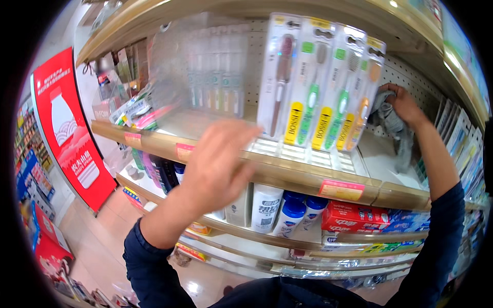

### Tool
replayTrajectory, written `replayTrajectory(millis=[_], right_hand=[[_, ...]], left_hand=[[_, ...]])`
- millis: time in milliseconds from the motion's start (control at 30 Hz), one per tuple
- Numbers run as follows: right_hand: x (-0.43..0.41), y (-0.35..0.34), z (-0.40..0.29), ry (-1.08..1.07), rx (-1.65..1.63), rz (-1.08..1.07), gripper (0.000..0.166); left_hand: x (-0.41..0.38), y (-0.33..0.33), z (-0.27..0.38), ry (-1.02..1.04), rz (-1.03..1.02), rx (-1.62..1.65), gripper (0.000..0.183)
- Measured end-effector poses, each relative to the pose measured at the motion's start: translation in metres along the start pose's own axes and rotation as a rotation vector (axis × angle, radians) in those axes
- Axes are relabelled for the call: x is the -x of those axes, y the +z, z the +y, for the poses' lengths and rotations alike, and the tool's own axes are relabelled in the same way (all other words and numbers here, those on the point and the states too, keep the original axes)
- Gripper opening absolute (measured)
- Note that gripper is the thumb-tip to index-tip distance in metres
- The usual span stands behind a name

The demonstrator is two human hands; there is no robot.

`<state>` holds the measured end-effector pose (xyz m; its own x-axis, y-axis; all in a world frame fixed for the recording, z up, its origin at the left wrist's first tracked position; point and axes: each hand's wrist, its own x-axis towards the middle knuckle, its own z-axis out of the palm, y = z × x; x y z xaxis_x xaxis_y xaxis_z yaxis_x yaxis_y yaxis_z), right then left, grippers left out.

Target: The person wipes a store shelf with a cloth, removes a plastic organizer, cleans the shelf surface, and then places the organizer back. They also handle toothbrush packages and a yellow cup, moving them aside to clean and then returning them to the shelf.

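Note:
My right hand point(404, 104) grips a grey cloth point(389, 123) that hangs down over the shelf, behind and to the right of the packaged toothbrushes point(312, 88). These stand upright in a white slotted rack point(300, 154) near the shelf's front edge. My left hand point(219, 165), blurred, is in front of the shelf edge, its fingertips close to the lower left corner of the leftmost toothbrush pack point(275, 96); whether they touch it I cannot tell. Further left, a blurred clear plastic panel or case point(173, 69) stands before more packaged toothbrushes point(219, 88).
Above is another shelf board point(231, 7). Packs stand in a row point(458, 131) at the right. The shelf below holds white bottles with blue caps point(290, 215) and red toothpaste boxes point(354, 215). Flat packs point(138, 111) lie at the left end, near a red advertising panel point(73, 127).

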<state>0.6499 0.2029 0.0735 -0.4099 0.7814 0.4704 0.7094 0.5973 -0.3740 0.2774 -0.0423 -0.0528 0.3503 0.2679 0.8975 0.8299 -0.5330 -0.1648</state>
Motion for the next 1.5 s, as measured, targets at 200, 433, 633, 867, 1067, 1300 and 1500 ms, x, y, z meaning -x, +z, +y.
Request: replayTrajectory(millis=[200, 433, 633, 867, 1067, 1300, 1500], right_hand=[[0.002, 0.057, -0.022, 0.081, -0.036, -0.659, 0.057], [-0.043, 0.081, -0.030, 0.100, 0.282, -0.552, 0.050], [-0.092, 0.082, -0.046, 0.133, 0.328, -0.534, 0.049], [-0.099, 0.090, -0.047, 0.130, 0.331, -0.580, 0.048], [-0.075, 0.092, -0.045, 0.107, 0.319, -0.608, 0.047], [-0.047, 0.097, -0.038, -0.029, 0.261, -0.646, 0.046], [-0.019, 0.098, -0.021, -0.211, 0.207, -0.637, 0.045]], left_hand=[[0.036, 0.021, -0.003, -0.006, 0.089, 0.046, 0.046], [0.046, 0.049, -0.011, 0.001, 0.263, 0.071, 0.040], [0.049, 0.054, -0.014, -0.034, 0.315, 0.094, 0.024], [0.049, 0.055, -0.019, -0.047, 0.273, 0.076, 0.020], [0.049, 0.057, -0.018, -0.047, 0.321, 0.052, 0.020], [0.046, 0.051, -0.013, -0.007, 0.174, -0.018, 0.027], [0.042, 0.045, 0.000, -0.019, 0.040, -0.004, 0.030]])
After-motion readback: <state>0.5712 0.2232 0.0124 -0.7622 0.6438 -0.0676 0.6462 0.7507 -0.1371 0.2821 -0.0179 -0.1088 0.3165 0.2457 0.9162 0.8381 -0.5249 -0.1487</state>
